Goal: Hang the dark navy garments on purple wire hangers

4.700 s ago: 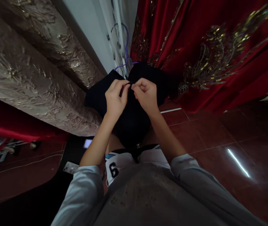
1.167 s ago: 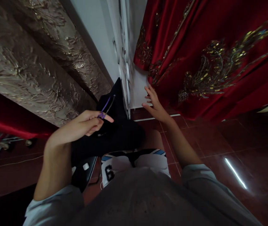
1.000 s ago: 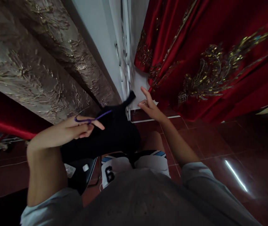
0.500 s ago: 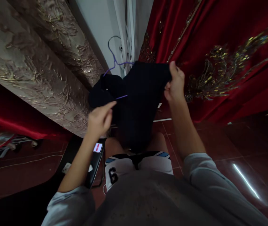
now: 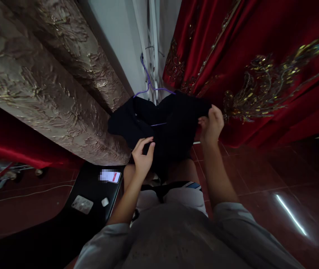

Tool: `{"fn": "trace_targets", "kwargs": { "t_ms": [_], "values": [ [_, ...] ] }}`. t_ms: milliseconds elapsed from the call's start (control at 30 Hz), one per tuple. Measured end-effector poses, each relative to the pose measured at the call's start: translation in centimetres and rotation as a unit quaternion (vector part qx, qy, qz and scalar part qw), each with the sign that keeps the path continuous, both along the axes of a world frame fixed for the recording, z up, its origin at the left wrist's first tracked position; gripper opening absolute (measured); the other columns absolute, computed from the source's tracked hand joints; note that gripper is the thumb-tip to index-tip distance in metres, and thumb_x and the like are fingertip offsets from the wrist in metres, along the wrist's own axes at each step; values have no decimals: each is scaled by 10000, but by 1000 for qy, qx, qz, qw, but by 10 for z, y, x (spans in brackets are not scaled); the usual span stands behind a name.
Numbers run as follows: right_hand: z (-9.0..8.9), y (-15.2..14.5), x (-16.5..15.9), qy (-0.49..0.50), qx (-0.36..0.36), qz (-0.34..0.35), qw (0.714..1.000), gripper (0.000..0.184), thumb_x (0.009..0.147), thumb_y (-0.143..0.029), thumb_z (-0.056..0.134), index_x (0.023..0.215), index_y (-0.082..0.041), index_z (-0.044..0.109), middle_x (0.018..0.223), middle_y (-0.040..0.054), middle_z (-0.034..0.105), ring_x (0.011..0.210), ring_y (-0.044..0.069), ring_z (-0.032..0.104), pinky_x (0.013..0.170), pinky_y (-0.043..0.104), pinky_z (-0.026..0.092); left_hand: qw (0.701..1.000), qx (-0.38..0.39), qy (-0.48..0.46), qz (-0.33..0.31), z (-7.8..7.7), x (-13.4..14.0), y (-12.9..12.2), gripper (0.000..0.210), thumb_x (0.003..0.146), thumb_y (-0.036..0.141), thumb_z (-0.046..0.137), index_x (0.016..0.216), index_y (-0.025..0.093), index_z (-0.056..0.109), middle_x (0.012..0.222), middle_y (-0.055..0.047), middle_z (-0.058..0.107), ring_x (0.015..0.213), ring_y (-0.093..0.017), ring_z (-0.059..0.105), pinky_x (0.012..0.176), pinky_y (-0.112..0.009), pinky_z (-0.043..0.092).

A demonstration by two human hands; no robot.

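A dark, nearly black shirt (image 5: 180, 130) hangs in front of me on a thin purple hanger (image 5: 149, 84), whose lower bar shows through the neck opening. At the sleeve edge on the right, my right hand (image 5: 212, 123) is closed on the shirt's cloth. My left hand (image 5: 143, 157) is in front of the shirt's lower left part, its thumb and forefinger curved with a small gap between the tips. Nothing shows in it. Whether its fingertips touch the cloth is hard to see.
White upright bars (image 5: 154, 45) stand behind the hanger. A beige textured curtain (image 5: 72, 86) hangs at left, a red sequined curtain (image 5: 260, 74) at right. On a black bench (image 5: 92, 186) lie a lit phone (image 5: 111, 176), another phone (image 5: 82, 204) and a small white case (image 5: 105, 202).
The hanger and shirt have moved slightly right, the hook now near the white bars. My left hand has moved right and down, its forefinger no longer pointing. My right hand has lowered with the sleeve.
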State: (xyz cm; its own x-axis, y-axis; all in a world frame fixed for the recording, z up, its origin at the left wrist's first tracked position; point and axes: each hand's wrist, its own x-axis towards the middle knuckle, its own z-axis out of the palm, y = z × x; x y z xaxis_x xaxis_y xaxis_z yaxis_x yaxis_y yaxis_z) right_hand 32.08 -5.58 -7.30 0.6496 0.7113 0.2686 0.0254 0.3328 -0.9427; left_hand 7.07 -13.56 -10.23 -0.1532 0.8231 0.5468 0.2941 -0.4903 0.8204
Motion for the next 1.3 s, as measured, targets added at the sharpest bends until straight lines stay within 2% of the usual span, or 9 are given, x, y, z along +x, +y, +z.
{"fn": "trace_targets", "kwargs": {
  "t_ms": [133,200,300,400,700,800,1033,1133,1300],
  "values": [
    [-34,-55,-56,-80,-19,-146,986,406,877,-557,642,1119,-245,551,1157,94,587,866,184,605,768,343,518,983,-61,-169,24,-7,15,-15,111,857,279,786,942,210,803,846,-40,720,809,-160,686,766,-292,565],
    [-53,-75,-85,-87,-95,16,992,362,875,-576,648,896,-221,580,894,55,612,759,170,579,708,309,487,975,-83,-205,5,-6,18,-21,91,825,252,809,905,209,812,812,-30,716,759,-139,675,735,-268,558],
    [-72,-84,-112,-103,-214,344,909,513,927,-662,512,731,-194,595,691,33,614,652,155,562,635,284,433,972,-94,-214,-36,-2,15,-28,31,800,208,813,828,198,805,766,-18,702,712,-119,657,690,-237,533],
    [-75,-79,-118,-73,-231,385,891,540,923,-674,492,704,-189,582,661,20,609,625,141,551,623,274,404,966,-113,-226,-44,1,6,-33,17,800,196,800,792,194,786,674,10,657,612,-88,600,605,-200,481],
    [-63,-83,-112,-23,-191,386,902,364,844,-519,632,687,-191,629,583,-11,574,552,114,471,581,267,353,969,-130,-209,-4,-38,12,-23,446,833,260,763,1252,217,615,1000,-57,723,945,-176,721,941,-340,572],
    [-54,-80,-109,-62,-199,392,896,296,830,-428,623,659,-187,637,547,-13,565,534,115,481,567,268,349,980,-162,-111,-21,-54,19,-13,170,855,279,716,990,184,676,905,-56,716,889,-181,710,878,-329,575],
    [37,-37,-103,-22,-57,320,946,301,870,-468,662,749,-193,668,520,-40,494,475,81,435,491,231,322,992,-129,7,-9,-76,31,10,137,878,252,675,762,181,662,729,-20,671,713,-152,649,722,-281,523],
    [71,-30,-105,-24,-10,301,953,351,909,-528,647,778,-203,627,550,-45,484,473,66,423,469,208,310,989,-128,49,-54,-57,33,17,116,872,215,678,761,181,678,748,-35,697,728,-164,666,735,-297,529],
    [76,-34,-104,-30,-7,325,945,401,932,-549,618,730,-207,563,527,-61,414,444,57,343,446,210,271,998,10,-7,-67,32,23,34,340,970,278,623,1303,210,619,1088,-86,740,949,-176,717,913,-331,560]
  ]
}}
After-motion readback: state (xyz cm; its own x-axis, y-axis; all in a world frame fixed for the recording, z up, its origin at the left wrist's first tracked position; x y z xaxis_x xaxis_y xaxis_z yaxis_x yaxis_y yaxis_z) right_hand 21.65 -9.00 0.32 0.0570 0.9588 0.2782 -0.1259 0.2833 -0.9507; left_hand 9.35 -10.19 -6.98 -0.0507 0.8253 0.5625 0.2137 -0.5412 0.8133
